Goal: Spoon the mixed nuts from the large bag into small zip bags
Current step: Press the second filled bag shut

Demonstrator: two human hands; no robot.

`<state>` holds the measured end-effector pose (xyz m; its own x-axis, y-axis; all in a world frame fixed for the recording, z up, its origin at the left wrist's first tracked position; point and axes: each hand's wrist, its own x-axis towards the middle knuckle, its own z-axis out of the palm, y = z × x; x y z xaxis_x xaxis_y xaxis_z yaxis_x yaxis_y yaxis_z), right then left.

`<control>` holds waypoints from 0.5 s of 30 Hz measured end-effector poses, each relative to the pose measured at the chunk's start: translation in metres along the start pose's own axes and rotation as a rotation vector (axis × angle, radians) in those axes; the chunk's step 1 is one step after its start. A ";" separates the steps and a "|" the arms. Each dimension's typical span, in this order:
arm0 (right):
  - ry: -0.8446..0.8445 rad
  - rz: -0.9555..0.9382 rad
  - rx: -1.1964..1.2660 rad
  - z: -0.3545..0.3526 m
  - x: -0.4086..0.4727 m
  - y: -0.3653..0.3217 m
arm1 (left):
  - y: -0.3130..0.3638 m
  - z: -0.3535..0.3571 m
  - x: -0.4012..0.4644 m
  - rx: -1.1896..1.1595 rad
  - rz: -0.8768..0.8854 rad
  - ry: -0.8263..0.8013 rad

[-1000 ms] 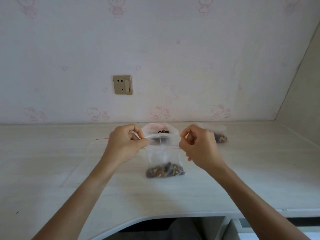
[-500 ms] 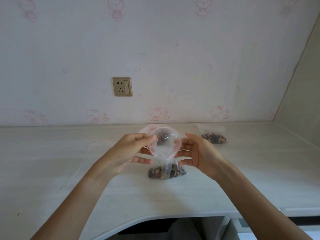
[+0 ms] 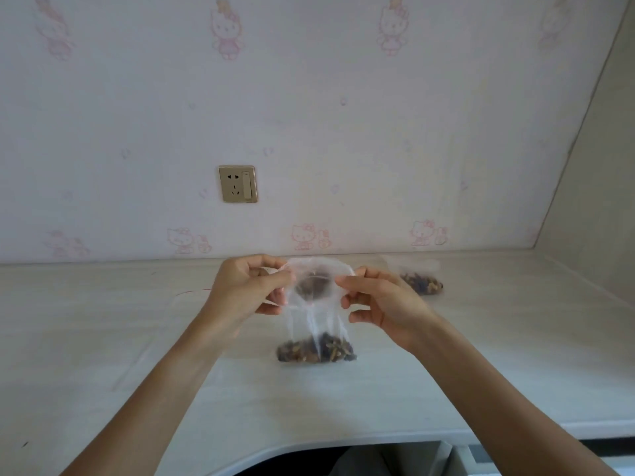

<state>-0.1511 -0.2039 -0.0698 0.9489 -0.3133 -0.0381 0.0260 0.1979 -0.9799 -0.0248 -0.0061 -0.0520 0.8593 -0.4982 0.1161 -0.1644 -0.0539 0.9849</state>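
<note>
Small clear zip bag point(image 3: 318, 316) held upright over the middle of the desk point(image 3: 481, 372), its bottom resting on the surface and bulging with a dark brown heap of mixed nuts point(image 3: 316, 350). Thin, glossy, crinkled film, creased in vertical folds above the nuts; mouth pulled into a rounded opening. Left hand point(image 3: 245, 292) pinching the left rim, fingers point(image 3: 271, 274) curled and clamped on the plastic. Right hand point(image 3: 381, 305) pinching the right rim between thumb and forefinger, other fingers bent beneath. Through the open mouth, a dark blurred mass, hard to tell whether nuts inside or something behind. Second small bag of nuts point(image 3: 421, 281) lying on the desk behind the right hand, partly hidden by it, blurred. Flat transparent sheet or bag point(image 3: 165, 338) with a thin red line on the desk at left, edges barely traceable. Pale wood-grain desk with curved front edge; beige wall socket point(image 3: 238, 184) on cartoon-cat wallpaper point(image 3: 343, 115). Both forearms cut off at the lower frame.
</note>
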 end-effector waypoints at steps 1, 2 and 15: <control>0.069 -0.017 -0.097 0.001 -0.001 -0.003 | -0.001 -0.001 0.001 0.116 0.064 0.087; 0.141 -0.045 -0.205 0.003 -0.002 -0.004 | -0.002 0.000 0.001 0.248 0.139 0.155; 0.218 0.031 -0.356 0.010 0.000 0.005 | 0.004 -0.003 -0.007 -0.002 -0.154 -0.258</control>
<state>-0.1481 -0.1931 -0.0730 0.8577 -0.5092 -0.0717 -0.1482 -0.1114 -0.9827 -0.0302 0.0002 -0.0481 0.7223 -0.6879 -0.0710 -0.0406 -0.1447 0.9886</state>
